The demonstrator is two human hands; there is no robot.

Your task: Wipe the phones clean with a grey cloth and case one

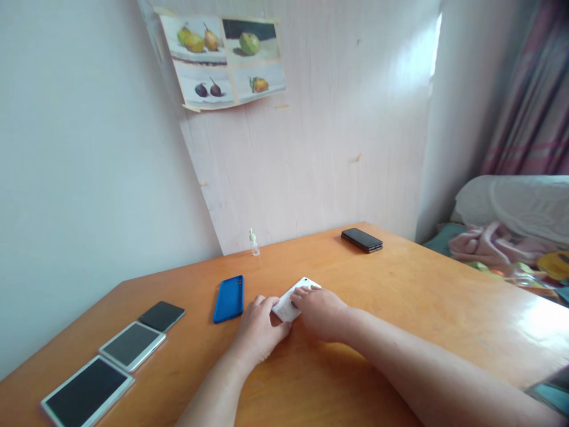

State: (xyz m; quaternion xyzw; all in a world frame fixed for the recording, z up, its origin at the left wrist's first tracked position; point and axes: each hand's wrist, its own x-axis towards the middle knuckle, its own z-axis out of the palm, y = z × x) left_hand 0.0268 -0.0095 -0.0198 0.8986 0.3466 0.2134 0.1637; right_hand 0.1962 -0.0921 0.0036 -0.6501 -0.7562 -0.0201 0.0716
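Note:
A white phone (290, 299) lies flat in the middle of the orange wooden table (435, 308). My left hand (258, 332) rests at its near left corner, fingers curled against the edge. My right hand (322, 311) lies over its right side, fingertips pressed on the top. Both hands grip the phone between them. A blue phone case (229, 298) lies on the table just left of my left hand, apart from it.
A black phone (361, 239) lies at the table's far edge. A tiny clear bottle (253, 243) stands by the wall. A small dark phone (161, 315) and two tablets (131, 345) (88, 392) line the left edge. Bedding (511, 237) lies at right.

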